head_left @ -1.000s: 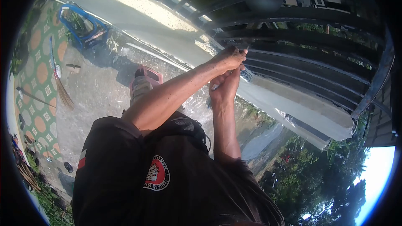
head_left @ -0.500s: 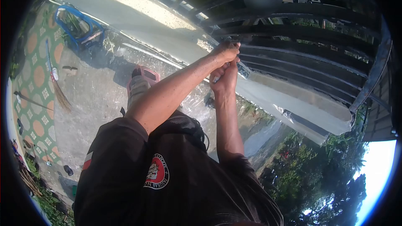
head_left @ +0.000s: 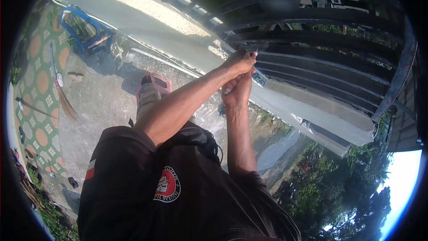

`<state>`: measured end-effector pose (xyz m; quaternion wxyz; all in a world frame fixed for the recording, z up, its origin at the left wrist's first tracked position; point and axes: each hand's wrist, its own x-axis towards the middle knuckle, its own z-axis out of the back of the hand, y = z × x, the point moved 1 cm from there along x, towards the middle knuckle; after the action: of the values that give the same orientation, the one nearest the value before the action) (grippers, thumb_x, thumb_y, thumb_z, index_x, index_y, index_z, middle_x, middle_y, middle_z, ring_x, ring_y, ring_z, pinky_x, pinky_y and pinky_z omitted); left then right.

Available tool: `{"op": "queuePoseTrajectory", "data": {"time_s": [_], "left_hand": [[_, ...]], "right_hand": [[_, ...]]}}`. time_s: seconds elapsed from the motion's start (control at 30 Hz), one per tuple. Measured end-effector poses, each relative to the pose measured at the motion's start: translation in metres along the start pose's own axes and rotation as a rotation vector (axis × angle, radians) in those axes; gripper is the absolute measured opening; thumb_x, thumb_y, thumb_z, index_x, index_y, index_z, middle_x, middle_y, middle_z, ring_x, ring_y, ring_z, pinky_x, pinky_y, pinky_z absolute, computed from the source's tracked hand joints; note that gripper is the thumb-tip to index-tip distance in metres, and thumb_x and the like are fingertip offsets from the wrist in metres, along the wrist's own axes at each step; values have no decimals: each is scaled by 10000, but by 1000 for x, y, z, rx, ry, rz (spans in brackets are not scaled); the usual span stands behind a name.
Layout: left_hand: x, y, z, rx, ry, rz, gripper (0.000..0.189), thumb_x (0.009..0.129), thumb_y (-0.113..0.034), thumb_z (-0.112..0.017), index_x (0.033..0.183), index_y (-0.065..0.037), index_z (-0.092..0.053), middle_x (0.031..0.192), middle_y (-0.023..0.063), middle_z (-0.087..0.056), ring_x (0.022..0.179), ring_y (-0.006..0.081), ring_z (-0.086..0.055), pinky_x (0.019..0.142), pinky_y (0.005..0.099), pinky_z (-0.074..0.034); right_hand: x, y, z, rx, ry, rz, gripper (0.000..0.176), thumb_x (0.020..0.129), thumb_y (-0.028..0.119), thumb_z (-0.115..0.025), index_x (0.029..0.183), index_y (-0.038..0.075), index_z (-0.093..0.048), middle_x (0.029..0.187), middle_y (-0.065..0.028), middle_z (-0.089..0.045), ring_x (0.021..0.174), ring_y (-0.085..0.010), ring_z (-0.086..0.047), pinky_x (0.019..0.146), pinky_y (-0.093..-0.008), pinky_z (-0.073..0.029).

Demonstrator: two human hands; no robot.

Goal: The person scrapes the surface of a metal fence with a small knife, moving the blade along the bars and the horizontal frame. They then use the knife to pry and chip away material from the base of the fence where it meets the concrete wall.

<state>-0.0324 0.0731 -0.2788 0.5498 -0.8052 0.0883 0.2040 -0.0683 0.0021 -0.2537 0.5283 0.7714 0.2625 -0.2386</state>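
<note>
My left hand (head_left: 241,62) is closed, its fingers bent together at the lower end of the dark metal railing (head_left: 312,64). Just below it is my right hand (head_left: 237,90), curled with its fingertips up against the left one. The two hands touch or nearly touch. Whatever lies between their fingers is too small and too well hidden to name. Beneath and beside the hands runs a pale concrete ledge (head_left: 321,102), with the railing bars rising over it.
A blue plastic frame (head_left: 87,29) lies on the ground at the upper left. A broom (head_left: 65,100) rests near the green patterned floor covering (head_left: 41,82). One foot wears a pink sandal (head_left: 161,81). Trees (head_left: 330,187) stand at the lower right.
Both hands have shifted very slightly downward in the view, staying together at the railing. Their closed grip looks about the same.
</note>
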Motion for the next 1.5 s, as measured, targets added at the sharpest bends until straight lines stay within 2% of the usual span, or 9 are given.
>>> {"op": "queuePoseTrajectory", "data": {"time_s": [0.2, 0.3, 0.33, 0.47, 0.6, 1.03, 1.27, 1.33, 1.5], "left_hand": [[44, 44, 5, 32, -32, 211, 556, 997, -544, -373, 1048, -62, -647, 756, 62, -678, 581, 150, -574, 490, 330, -460], [10, 21, 4, 152, -20, -8, 532, 1004, -505, -380, 1066, -50, -647, 769, 100, -696, 658, 168, -638, 575, 339, -504], [22, 35, -1, 456, -54, -323, 519, 1007, -483, -380, 1095, -42, -637, 781, 114, -704, 689, 182, -661, 588, 349, -518], [30, 27, 4, 130, -26, 184, 549, 1011, -486, -355, 1012, -40, -675, 760, 78, -712, 622, 203, -648, 601, 331, -518], [9, 1, 3, 353, -18, -137, 540, 1003, -490, -367, 1068, -35, -651, 772, 96, -711, 603, 207, -635, 609, 354, -524], [32, 35, 17, 178, -81, 246, 505, 994, -499, -413, 902, -68, -659, 726, 69, -702, 455, 138, -515, 382, 330, -390], [43, 48, 8, 196, -93, 59, 513, 1006, -479, -392, 1013, -39, -654, 723, 84, -698, 453, 176, -553, 434, 334, -451], [51, 44, 12, 321, -161, 31, 576, 996, -441, -364, 839, 7, -690, 809, 227, -690, 828, 367, -685, 782, 457, -537], [58, 53, 14, 402, -124, -21, 547, 1007, -438, -372, 916, 4, -682, 814, 186, -706, 753, 292, -687, 696, 405, -533]], "right_hand": [[33, -19, 17, 71, -17, -188, 288, 993, 409, -487, 792, 202, -484, 572, 108, -396, 442, -16, -346, 381, -183, -267], [-2, -15, 1, 31, -15, 7, 291, 996, 436, -470, 827, 201, -491, 577, 113, -395, 446, -6, -335, 382, -177, -247], [-3, -11, 6, 26, -29, -37, 321, 996, 446, -462, 793, 199, -491, 554, 115, -386, 433, -8, -327, 373, -186, -253], [22, -9, 9, 54, -44, -173, 380, 993, 451, -466, 701, 207, -458, 529, 117, -373, 413, -14, -324, 358, -188, -257], [-2, -5, 0, 142, 30, 2, 350, 1006, 423, -451, 733, 205, -462, 538, 107, -369, 414, -23, -331, 365, -186, -270], [50, -25, 23, 75, -14, -220, 403, 995, 490, -456, 703, 213, -441, 529, 109, -365, 417, -26, -331, 365, -189, -272], [44, -26, 29, 22, 20, -91, 420, 1007, 510, -399, 720, 208, -452, 550, 101, -373, 422, -33, -326, 367, -195, -276], [58, -22, 29, 19, 73, -162, 416, 1006, 501, -410, 721, 201, -452, 547, 95, -368, 419, -39, -327, 370, -199, -276], [49, -27, 15, 26, -9, -196, 382, 1000, 470, -438, 726, 205, -457, 555, 93, -382, 423, -43, -335, 374, -198, -272]]}}
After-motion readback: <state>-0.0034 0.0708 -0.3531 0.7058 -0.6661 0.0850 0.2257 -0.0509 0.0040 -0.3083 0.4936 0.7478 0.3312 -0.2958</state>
